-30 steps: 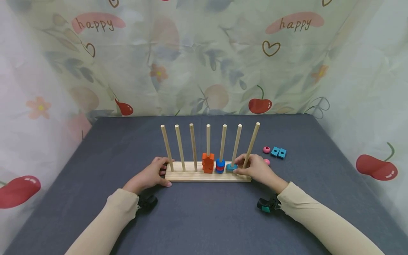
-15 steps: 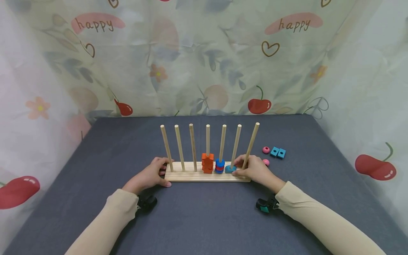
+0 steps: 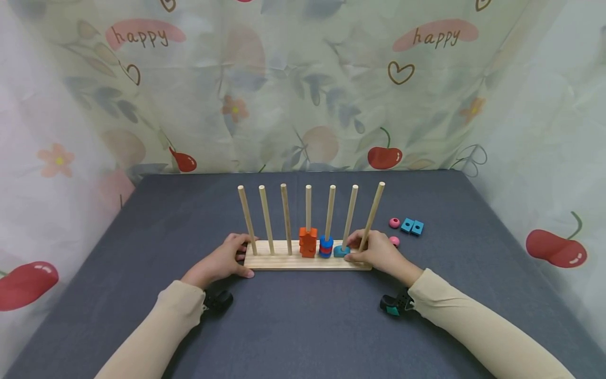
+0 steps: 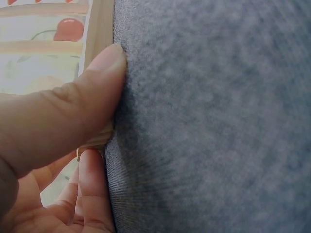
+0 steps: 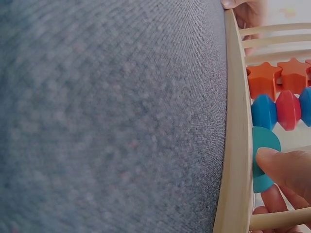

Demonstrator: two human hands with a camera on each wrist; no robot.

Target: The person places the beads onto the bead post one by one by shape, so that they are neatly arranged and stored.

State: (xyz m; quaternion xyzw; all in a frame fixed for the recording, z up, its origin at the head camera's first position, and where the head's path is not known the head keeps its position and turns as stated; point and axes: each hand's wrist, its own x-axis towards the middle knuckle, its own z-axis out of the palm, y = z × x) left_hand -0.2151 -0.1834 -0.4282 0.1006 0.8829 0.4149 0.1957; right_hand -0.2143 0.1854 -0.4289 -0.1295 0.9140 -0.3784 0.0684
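A wooden base (image 3: 284, 264) carries a row of several upright pegs. My left hand (image 3: 221, 261) grips its left end; in the left wrist view the thumb (image 4: 104, 73) lies on the front edge, with fingers round the end. My right hand (image 3: 379, 252) pinches a teal-blue bead (image 3: 341, 252) low on the second peg from the right, and in the right wrist view that bead (image 5: 262, 182) sits against the base. On the neighbouring peg are blue and red beads (image 3: 325, 247). Orange star-shaped beads (image 3: 307, 243) are stacked on the middle peg.
Right of the base, behind my right hand, lie two blue square beads (image 3: 412, 227) and two pink round beads, one (image 3: 394, 223) farther back, the other (image 3: 394, 241) close by the hand. A patterned curtain (image 3: 293, 95) hangs behind the dark table (image 3: 303, 326).
The teal-blue bead has come down its peg, from slightly tilted to resting on the base, with my right hand's fingers still on it. My left hand has stayed in place.
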